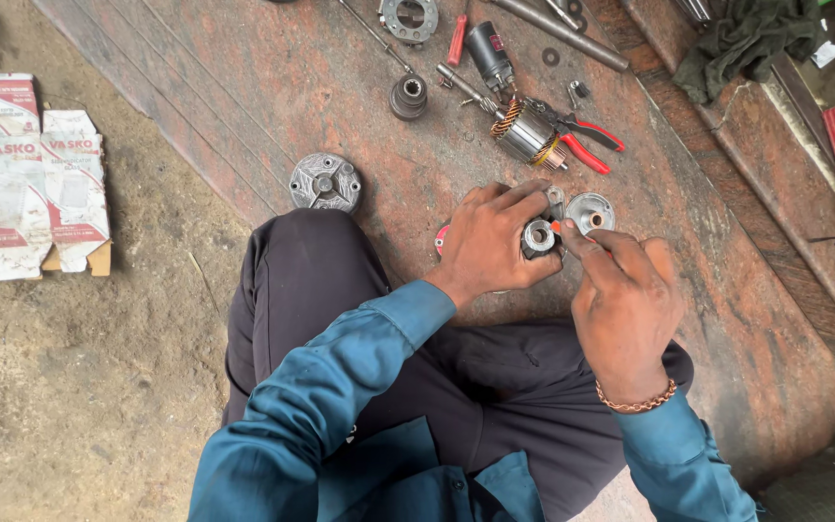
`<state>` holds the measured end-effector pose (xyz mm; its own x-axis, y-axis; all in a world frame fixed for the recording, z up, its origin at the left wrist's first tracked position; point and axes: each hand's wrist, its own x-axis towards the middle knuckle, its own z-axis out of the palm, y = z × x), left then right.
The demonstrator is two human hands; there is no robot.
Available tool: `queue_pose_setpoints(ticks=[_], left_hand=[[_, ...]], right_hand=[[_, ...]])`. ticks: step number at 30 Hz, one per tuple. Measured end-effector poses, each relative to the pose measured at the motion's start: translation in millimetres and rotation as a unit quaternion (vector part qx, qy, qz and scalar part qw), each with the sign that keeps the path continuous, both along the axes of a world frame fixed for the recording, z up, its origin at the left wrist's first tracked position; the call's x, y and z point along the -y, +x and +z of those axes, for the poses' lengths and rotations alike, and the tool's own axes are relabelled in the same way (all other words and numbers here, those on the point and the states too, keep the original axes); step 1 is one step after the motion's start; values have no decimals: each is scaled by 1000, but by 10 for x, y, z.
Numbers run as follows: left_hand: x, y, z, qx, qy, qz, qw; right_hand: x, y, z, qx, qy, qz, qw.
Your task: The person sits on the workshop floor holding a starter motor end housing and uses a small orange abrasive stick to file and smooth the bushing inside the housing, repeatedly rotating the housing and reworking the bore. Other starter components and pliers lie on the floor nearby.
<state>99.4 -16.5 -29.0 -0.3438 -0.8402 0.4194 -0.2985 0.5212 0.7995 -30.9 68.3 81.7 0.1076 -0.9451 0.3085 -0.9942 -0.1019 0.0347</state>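
Observation:
My left hand [490, 242] grips a small round metal part with a hollow centre [538, 236], held above my knee. My right hand [625, 300] pinches a thin tool with an orange tip [555, 226] against that part's rim. A round silver metal disc [590, 212] lies on the stone slab just beyond my fingers. A wound copper motor armature [528, 132] rests further off, beside red-handled pliers [587, 140].
A round cast metal end cover [325, 182] lies left of my knee. A black cylindrical part [489, 53], a dark socket [408, 96], a steel rod [561, 34] and a ring-shaped housing [410, 17] sit at the slab's far end. A flattened cardboard box [26, 174] lies on the dirt floor at left. A green rag [741, 39] is at top right.

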Motion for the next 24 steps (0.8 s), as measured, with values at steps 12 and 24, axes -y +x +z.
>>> queue_pose_setpoints(ticks=[12,24], left_hand=[[-50,-14,26,-6,-3,6,1000],[-100,8,57,-17,-21,-6,1000]], right_hand=[[-12,-9,-12,19,-9,11,1000],[-41,-13,-69,20,-14,25,999]])
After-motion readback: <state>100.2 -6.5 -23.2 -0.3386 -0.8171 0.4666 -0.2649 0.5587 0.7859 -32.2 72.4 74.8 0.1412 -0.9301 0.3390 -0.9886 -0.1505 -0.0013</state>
